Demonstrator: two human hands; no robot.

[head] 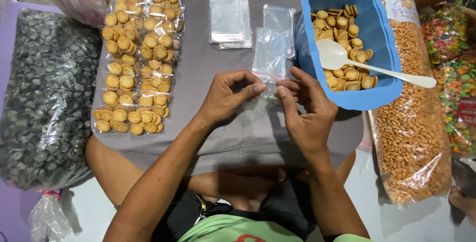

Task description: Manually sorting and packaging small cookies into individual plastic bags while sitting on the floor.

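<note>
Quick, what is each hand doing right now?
Left hand: fingers pinched on the bottom edge of a small clear plastic bag.
Right hand: fingers pinched on the same bag's edge, beside the blue tub of biscuits.

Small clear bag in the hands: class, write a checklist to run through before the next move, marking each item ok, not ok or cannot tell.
1. Both hands on the small bag: ok; left hand and right hand pinch its near edge.
2. Bag mouth open: cannot tell; the fingers hide it.
3. Bag empty: ok; nothing shows inside.
4. Biscuits within reach: ok; the blue tub beside the right hand holds plenty.
5. Spoon ready: ok; it rests in the tub, handle over the rim.
6. Spare bags at hand: ok; a stack lies on the grey cloth.
</note>
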